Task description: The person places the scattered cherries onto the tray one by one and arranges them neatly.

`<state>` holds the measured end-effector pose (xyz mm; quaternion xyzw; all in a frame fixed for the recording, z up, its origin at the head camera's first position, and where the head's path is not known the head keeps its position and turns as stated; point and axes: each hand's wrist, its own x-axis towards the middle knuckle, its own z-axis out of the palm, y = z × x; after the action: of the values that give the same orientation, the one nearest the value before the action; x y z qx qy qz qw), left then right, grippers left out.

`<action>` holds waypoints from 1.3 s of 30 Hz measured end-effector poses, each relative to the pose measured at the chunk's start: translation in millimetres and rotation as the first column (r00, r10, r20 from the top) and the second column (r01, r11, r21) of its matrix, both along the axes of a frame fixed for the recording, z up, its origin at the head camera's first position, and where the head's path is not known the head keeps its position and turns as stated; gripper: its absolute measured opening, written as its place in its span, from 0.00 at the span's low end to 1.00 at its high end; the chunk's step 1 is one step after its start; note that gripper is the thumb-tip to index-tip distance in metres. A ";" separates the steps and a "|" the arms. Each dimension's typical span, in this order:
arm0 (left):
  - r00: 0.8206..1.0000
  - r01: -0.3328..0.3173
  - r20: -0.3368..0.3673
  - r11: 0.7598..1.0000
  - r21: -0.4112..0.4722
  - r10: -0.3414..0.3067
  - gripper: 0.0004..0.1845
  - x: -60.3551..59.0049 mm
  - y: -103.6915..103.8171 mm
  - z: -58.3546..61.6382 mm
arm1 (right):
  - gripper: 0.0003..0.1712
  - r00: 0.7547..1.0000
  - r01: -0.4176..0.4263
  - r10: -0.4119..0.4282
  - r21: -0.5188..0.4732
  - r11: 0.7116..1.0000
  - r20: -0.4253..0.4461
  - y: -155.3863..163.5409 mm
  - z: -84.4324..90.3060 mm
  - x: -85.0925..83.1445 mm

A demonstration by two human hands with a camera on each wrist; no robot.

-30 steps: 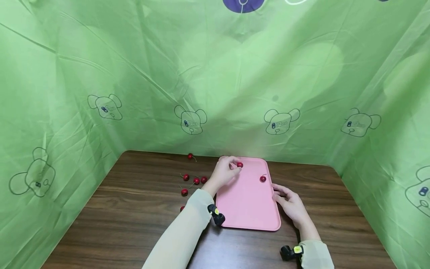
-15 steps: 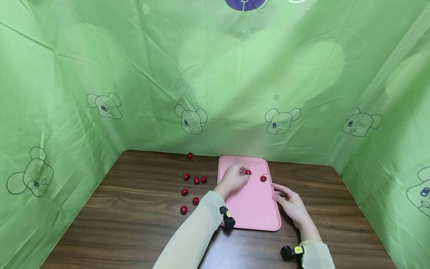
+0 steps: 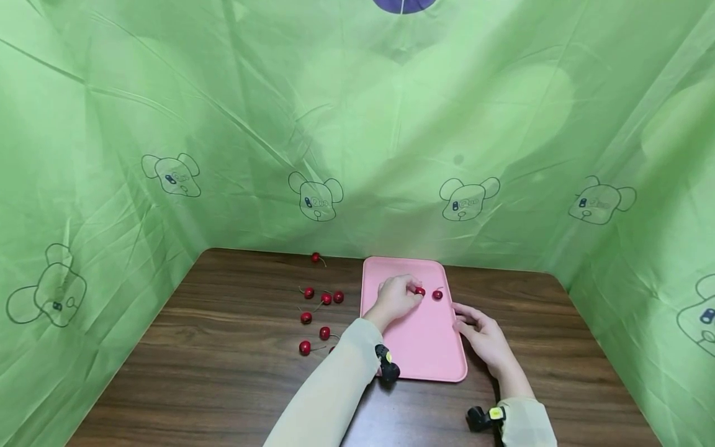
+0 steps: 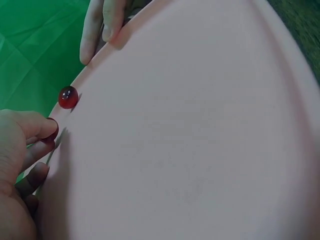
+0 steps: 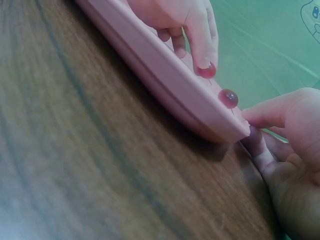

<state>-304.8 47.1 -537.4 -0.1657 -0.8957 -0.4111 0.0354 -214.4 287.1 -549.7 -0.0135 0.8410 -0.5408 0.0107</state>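
Left hand (image 3: 398,298) shifted right, pinching cherry (image 3: 420,291); cloth lettering (image 3: 320,202) unclear.

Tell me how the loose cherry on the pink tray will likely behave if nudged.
The loose cherry would probably roll readily, being round on the flat pink tray. Its glossy surface suggests it may slip from a light pinch. Its thin stem could make the roll swerve.

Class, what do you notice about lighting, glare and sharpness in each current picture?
Head: brightest, pale sheen on the near part of the table; left wrist: dimmer, soft shadow on the pink tray beside the left hand, glints on the loose cherry; right wrist: table grain blurred, bluish glare at bottom left.
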 end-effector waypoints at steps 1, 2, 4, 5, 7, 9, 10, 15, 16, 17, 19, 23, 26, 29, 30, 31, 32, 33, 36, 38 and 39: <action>1.000 0.001 0.001 1.000 0.000 -0.001 0.10 0.0 0.4 0.0 | 0.26 1.000 -0.001 0.001 0.000 1.000 -0.001 -0.1 0.4 0.0; 1.000 0.001 0.002 1.000 0.000 -0.001 0.10 0.0 0.7 -0.2 | 0.26 1.000 -0.003 0.003 0.001 1.000 -0.002 0.0 0.6 0.0; 1.000 0.002 0.006 1.000 -0.006 -0.002 0.10 -0.5 1.2 -0.8 | 0.26 1.000 -0.004 0.004 -0.002 1.000 -0.003 0.0 0.8 -0.5; 1.000 0.002 0.006 1.000 -0.009 -0.002 0.10 -0.7 1.4 -1.0 | 0.25 1.000 -0.003 0.003 -0.004 1.000 -0.004 0.1 0.8 -0.8; 1.000 -0.002 -0.003 1.000 -0.009 0.002 0.09 -1.5 2.2 -3.6 | 0.25 1.000 -0.005 0.005 -0.005 1.000 -0.006 0.0 0.7 -0.8; 1.000 -0.005 -0.009 1.000 -0.021 0.005 0.09 -1.2 2.4 -4.0 | 0.25 1.000 -0.002 0.002 -0.008 1.000 -0.005 -0.2 0.7 -1.3; 1.000 -0.007 -0.017 1.000 -0.024 0.007 0.09 -0.8 2.4 -4.2 | 0.25 1.000 -0.003 0.003 -0.007 1.000 -0.004 -0.5 1.0 -1.1; 0.999 -0.016 -0.035 0.999 -0.041 0.014 0.10 0.8 2.5 -2.3 | 0.26 1.000 -0.004 0.004 -0.004 1.000 -0.009 -2.4 4.1 -1.1; 0.999 -0.018 -0.036 0.999 -0.040 0.016 0.10 1.0 2.7 -2.3 | 0.26 1.000 -0.006 0.006 -0.004 1.000 -0.010 -2.6 4.7 -1.1; 0.999 -0.018 -0.036 0.999 -0.040 0.017 0.11 1.0 2.8 -2.3 | 0.26 1.000 -0.006 0.006 -0.004 1.000 -0.011 -2.9 5.1 -0.9; 0.999 -0.019 -0.041 0.999 -0.039 0.017 0.10 0.8 2.9 -3.6 | 0.27 1.000 -0.003 0.003 -0.001 1.000 -0.009 -3.1 5.7 -0.1; 0.999 -0.019 -0.049 0.999 -0.041 0.017 0.11 0.2 3.3 -7.3 | 0.26 1.000 -0.005 0.005 -0.009 1.000 -0.004 -2.9 4.4 0.6; 0.999 -0.021 -0.048 0.999 -0.046 0.019 0.13 0.1 3.5 -9.8 | 0.26 1.000 -0.010 0.009 -0.014 1.000 -0.006 -2.1 2.0 0.1; 0.999 -0.019 -0.050 0.999 -0.049 0.017 0.13 0.5 3.7 -11.0 | 0.25 1.000 -0.008 0.008 -0.018 1.000 -0.008 -1.5 0.1 -0.4; 0.999 -0.018 -0.049 0.999 -0.051 0.015 0.13 0.9 3.8 -10.9 | 0.26 1.000 -0.011 0.011 -0.017 1.000 -0.011 -1.3 0.1 -0.3; 0.999 -0.017 -0.050 0.998 -0.053 0.014 0.13 1.2 3.8 -10.7 | 0.26 1.000 -0.013 0.013 -0.019 1.000 -0.012 -1.5 0.2 -0.3; 0.999 -0.015 -0.049 0.998 -0.055 0.012 0.12 1.5 3.7 -10.4 | 0.25 1.000 -0.011 0.011 -0.023 1.000 -0.012 -1.6 0.4 -0.3; 0.999 -0.013 -0.049 0.998 -0.056 0.011 0.12 1.9 3.7 -9.9 | 0.25 1.000 -0.010 0.010 -0.022 1.000 -0.014 -1.7 0.6 -0.1; 0.999 -0.011 -0.048 0.998 -0.067 0.008 0.12 2.7 3.8 -9.2 | 0.26 1.000 -0.011 0.011 -0.021 1.000 -0.014 -2.0 1.4 0.4; 0.999 -0.010 -0.050 0.997 -0.071 0.007 0.12 3.0 3.7 -9.2 | 0.26 1.000 -0.005 0.005 -0.020 1.000 -0.011 -2.3 1.5 0.6; 0.999 -0.011 -0.054 0.997 -0.072 0.007 0.12 3.0 3.6 -9.3 | 0.26 1.000 -0.007 0.007 -0.016 1.000 -0.011 -2.4 1.7 0.7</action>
<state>-301.8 50.7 -546.8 -0.1738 -0.9095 -0.3736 0.0552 -213.7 284.7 -548.1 -0.0196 0.8365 -0.5475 0.0081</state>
